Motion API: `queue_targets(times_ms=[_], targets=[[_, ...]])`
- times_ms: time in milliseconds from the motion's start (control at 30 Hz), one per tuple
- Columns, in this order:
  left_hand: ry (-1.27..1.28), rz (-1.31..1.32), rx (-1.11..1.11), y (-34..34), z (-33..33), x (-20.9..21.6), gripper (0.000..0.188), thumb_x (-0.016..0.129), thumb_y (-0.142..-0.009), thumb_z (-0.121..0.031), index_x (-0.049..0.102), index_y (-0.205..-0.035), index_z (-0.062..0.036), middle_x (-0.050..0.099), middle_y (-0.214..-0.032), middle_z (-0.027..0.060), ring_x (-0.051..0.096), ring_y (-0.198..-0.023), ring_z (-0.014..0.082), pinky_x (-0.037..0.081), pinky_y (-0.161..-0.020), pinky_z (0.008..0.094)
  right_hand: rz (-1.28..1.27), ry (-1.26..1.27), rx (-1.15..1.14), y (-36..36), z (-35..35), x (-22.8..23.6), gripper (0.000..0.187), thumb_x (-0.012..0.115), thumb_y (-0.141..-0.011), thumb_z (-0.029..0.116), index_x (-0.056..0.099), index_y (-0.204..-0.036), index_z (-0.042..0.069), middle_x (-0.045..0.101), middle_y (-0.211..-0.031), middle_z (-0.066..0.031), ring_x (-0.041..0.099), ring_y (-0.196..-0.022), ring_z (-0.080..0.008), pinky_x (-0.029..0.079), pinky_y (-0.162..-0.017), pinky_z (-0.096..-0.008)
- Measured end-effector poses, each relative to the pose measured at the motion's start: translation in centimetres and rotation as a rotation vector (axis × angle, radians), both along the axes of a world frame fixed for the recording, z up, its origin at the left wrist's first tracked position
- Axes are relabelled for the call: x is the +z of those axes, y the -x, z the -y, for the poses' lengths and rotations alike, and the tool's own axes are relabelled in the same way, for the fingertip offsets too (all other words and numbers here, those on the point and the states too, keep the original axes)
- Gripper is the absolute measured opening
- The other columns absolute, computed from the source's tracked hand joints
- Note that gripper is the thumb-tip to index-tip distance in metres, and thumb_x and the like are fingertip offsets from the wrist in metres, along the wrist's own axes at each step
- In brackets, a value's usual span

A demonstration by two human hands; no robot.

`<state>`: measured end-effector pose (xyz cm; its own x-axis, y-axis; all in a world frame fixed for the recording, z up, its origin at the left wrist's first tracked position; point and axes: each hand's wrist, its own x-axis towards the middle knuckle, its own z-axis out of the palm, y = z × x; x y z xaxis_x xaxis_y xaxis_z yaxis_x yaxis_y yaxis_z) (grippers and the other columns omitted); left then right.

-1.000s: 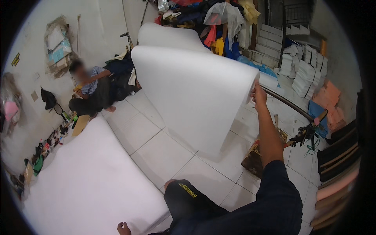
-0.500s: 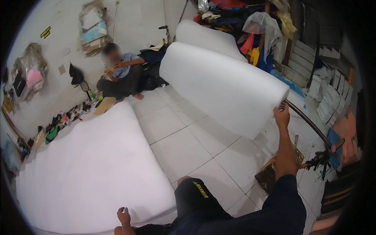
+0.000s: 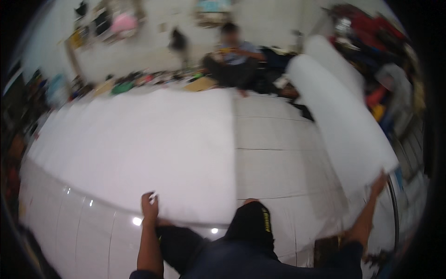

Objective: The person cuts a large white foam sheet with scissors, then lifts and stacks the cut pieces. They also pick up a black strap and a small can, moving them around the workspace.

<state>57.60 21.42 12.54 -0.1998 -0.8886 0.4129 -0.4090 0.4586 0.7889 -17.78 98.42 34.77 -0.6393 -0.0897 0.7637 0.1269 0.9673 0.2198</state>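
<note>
Gripping the roll (image 3: 341, 125) by its near end, the right hand (image 3: 379, 182) presumably steadies it; the left hand (image 3: 149, 205) is half-curled over the sheet (image 3: 139, 144), grip indeterminable.

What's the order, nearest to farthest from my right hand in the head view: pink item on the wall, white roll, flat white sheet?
From your right hand:
1. White roll: at the hand, its near end.
2. Flat white sheet: floor, to the left.
3. Pink item: far wall, upper left.
</note>
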Motion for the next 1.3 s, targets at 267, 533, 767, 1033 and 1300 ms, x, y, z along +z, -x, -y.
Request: queue_targets(times_ms=[267,533,767,1033,1300], targets=[[-0.116,0.454,0.192,-7.5,-9.1,6.0,0.042,0.063,-0.083,-0.031,0.064,-0.111,0.0000,0.059,-0.121,0.0253,0.055,-0.112,0.0407,0.041,-0.099,0.0474,-0.336,0.736,-0.023,-10.9,16.0,-0.1,0.062,0.054,-0.091,0.057,0.061,-0.126,0.006,0.064,-0.116,-0.0195,0.063,-0.102,-0.0349,0.051,-0.086,-0.0437],[-0.235,0.664,0.149,-5.9,-13.4,9.5,0.051,0.065,-0.078,-0.037,0.061,-0.118,-0.0051,0.060,-0.118,0.0196,0.055,-0.112,0.0365,0.041,-0.099,0.0463,1.050,0.250,1.524,-33.6,53.0,-0.8,0.043,0.068,-0.085,0.011,0.053,-0.125,0.004,0.053,-0.126,-0.0119,0.054,-0.111,-0.0257,0.048,-0.086,-0.0368],[-0.450,0.766,0.018,-6.3,-15.1,16.4,0.046,0.064,-0.078,-0.037,0.063,-0.113,-0.0077,0.061,-0.112,0.0162,0.056,-0.110,0.0352,0.046,-0.095,0.0465,1.448,-0.392,1.650,-43.8,61.3,-6.0,0.043,0.070,-0.084,0.032,0.061,-0.117,0.007,0.064,-0.111,-0.0156,0.060,-0.104,-0.0338,0.046,-0.090,-0.0447],[-0.804,0.904,0.057,-9.0,-22.9,26.4,0.034,0.059,-0.081,-0.035,0.065,-0.100,-0.0073,0.058,-0.107,0.0167,0.056,-0.106,0.0340,0.047,-0.087,0.0487,2.370,-0.890,1.417,-66.1,48.8,-6.1,0.052,0.060,-0.089,0.045,0.059,-0.120,0.004,0.064,-0.115,-0.0210,0.059,-0.108,-0.0396,0.046,-0.094,-0.0450],[-0.931,0.540,0.040,-9.0,-30.4,38.6,0.037,0.059,-0.084,-0.037,0.067,-0.104,-0.0073,0.062,-0.108,0.0187,0.059,-0.104,0.0343,0.046,-0.093,0.0456,2.151,-0.995,1.106,-54.5,51.7,12.2,0.055,0.065,-0.086,0.045,0.061,-0.119,0.002,0.067,-0.112,-0.0182,0.064,-0.104,-0.0334,0.049,-0.092,-0.0416]])
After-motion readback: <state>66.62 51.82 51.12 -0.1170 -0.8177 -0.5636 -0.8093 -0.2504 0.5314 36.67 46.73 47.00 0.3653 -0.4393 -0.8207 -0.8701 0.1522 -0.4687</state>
